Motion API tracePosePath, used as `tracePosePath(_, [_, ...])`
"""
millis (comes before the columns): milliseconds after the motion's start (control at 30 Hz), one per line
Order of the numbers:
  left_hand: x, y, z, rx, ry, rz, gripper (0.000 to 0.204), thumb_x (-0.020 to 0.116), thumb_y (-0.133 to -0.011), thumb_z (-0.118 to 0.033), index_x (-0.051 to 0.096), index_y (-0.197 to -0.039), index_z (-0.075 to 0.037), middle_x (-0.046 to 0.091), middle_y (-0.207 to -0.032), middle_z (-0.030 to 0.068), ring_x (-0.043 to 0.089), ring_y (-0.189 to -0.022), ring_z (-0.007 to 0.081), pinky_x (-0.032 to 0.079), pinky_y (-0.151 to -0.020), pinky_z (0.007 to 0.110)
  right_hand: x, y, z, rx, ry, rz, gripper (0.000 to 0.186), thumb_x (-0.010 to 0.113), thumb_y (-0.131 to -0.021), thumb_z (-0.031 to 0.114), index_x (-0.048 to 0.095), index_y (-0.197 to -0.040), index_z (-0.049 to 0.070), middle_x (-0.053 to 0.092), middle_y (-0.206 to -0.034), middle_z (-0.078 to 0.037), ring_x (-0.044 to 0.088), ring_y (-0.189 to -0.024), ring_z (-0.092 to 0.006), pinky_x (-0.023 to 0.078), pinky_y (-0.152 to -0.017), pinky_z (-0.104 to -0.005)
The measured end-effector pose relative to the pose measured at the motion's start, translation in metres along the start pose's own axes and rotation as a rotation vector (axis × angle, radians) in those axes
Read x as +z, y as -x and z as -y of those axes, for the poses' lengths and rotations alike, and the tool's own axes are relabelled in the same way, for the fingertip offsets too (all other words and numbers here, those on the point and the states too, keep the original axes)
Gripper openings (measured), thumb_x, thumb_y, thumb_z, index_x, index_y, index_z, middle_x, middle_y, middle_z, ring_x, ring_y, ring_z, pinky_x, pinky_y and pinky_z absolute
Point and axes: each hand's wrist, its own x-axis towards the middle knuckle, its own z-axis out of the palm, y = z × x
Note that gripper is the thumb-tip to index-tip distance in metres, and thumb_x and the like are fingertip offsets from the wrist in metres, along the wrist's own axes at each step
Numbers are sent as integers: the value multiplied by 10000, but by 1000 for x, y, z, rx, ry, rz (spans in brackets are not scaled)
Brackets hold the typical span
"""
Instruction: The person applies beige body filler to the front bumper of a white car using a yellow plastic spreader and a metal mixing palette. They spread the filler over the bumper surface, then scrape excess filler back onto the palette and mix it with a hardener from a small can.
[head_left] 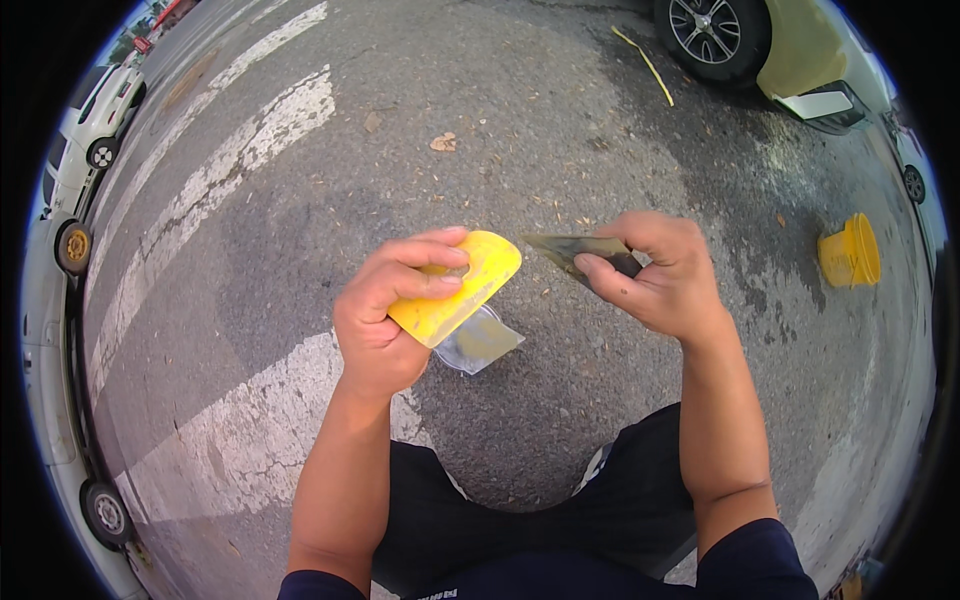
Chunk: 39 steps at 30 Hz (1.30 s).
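My left hand (378, 305) grips a yellow plastic spreader (475, 285) with a curved upper edge and greyish smears along its lower side. Across from it, my right hand (668, 278) pinches a dark, thin, flat scraper (565, 247) between thumb and fingers, its pointed corner toward the yellow spreader. A small gap separates the two tools. Below them on the ground stands a round, silvery can (458, 358), partly hidden by my left hand and the spreader. A flat piece smeared with greyish-green paste (488, 340) lies over its top.
Rough asphalt (560, 420) with white painted stripes (250, 430) lies around me. A yellow bucket (848, 252) stands at the right. Ahead right is a car with a patchy, yellowish-green body panel (815, 50) behind its wheel (708, 30). Parked vehicles (55, 330) line the left.
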Motion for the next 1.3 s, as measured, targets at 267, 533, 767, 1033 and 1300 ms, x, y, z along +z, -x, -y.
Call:
tracePosePath(267, [1,-1,0,-4,-21,5,187,773,-796,100,712,-906,-39,719,-1116,130,676,-1195,326,571,-969,396,-1,0,-1,38,-33,20,136,827,-774,114,736,-835,35,671,-706,-53,629,-617,-163,471,-576,-301])
tracePosePath(533, [2,-1,3,-9,-18,1,188,770,-797,100,718,-907,-43,719,-1114,132,679,-1190,330,571,-966,397,-1,0,-3,128,-38,45,134,830,-773,115,741,-838,40,676,-708,-47,625,-625,-140,469,-578,-294])
tracePosePath(767, [3,-2,3,-15,-57,-19,198,775,-785,106,715,-906,-38,719,-1121,130,679,-1190,333,569,-965,401,1,1,-1,54,-73,51,113,815,-795,103,739,-851,41,665,-689,-34,601,-589,-123,455,-548,-280])
tracePosePath(1033, [6,-3,4,-41,-190,-116,250,734,-776,143,712,-951,-35,709,-1152,118,665,-1215,315,545,-1003,392,34,3,16,-44,139,-128,97,772,-759,81,697,-821,85,648,-688,-66,645,-604,-247,501,-549,-347])
tracePosePath(1300, [1,-5,6,-36,-323,-183,278,732,-775,126,715,-991,-48,697,-1176,110,648,-1234,318,526,-1018,402,53,16,46,-289,-52,4,187,815,-729,32,674,-842,81,660,-687,-59,638,-555,-235,469,-495,-350])
